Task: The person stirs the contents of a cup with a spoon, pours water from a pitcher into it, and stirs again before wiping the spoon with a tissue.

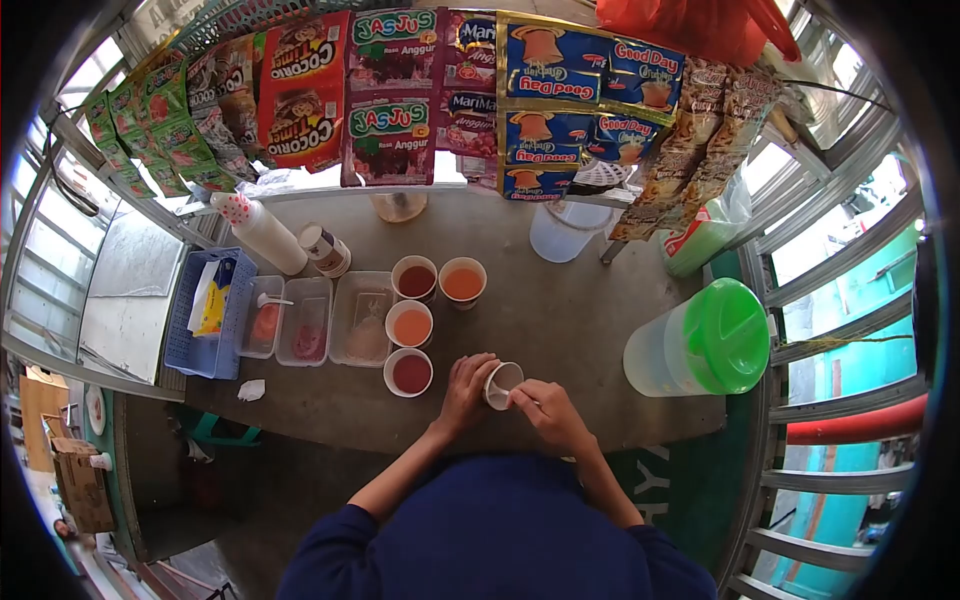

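At the front of the brown table, my left hand (467,389) is wrapped round the left side of a small white paper cup (504,379). My right hand (548,412) is closed on the handle of a spoon, whose end dips inside that cup. The cup is upright, and its contents are hard to make out. To the left and behind stand several paper cups: a dark red drink (411,374), an orange drink (411,326), a deep red drink (415,279) and another orange one (462,283).
Three plastic tubs of powder (361,320) stand left of the cups, beside a blue basket (207,330). A green-lidded water jug (728,338) is at the right. White bottle (262,234) and stacked cups (325,251) stand behind; drink sachets (392,96) hang above.
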Demonstrator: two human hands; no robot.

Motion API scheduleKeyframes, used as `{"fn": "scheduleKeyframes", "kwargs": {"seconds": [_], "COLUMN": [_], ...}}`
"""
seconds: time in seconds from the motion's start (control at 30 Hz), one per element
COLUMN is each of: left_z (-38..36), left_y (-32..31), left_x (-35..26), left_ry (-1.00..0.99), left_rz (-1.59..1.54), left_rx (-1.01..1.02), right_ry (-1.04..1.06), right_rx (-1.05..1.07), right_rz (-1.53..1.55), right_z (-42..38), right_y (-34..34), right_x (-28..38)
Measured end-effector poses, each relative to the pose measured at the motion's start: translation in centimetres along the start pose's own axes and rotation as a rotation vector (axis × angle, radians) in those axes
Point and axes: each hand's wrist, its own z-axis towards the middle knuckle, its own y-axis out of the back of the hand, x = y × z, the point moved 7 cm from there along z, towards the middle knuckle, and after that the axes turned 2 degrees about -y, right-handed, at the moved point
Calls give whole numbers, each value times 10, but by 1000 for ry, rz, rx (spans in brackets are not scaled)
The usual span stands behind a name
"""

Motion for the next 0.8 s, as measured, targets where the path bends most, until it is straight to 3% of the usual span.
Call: {"fn": "scheduleKeyframes", "kwargs": {"seconds": [0.27,0.33,0.43,0.47,0.53,0.57,0.63,0.73,0.8], "left_z": [-3,-2,0,0,0,0,0,-1,1], "left_y": [-1,-3,-2,-2,-1,-1,-2,-1,-1], "left_x": [2,3,3,2,3,3,4,3,4], "left_ry": [-33,-30,-31,-39,-40,-40,-35,-27,-29], "left_rz": [19,15,11,7,11,15,8,-3,-8], "left_rx": [-38,-37,-36,-35,-29,-26,-23,-25,-31], "right_ry": [109,127,108,107,-38,-39,86,18,36], "right_rx": [-145,-197,-86,-88,-28,-30,-202,-65,-139], "right_rz": [-54,-202,-235,-233,147,149,-235,14,-29], "right_z": [-1,0,1,1,2,2,0,1,-1], "right_y": [10,12,6,5,1,0,9,1,0], "right_x": [7,5,2,3,-6,-7,0,-5,-7]}}
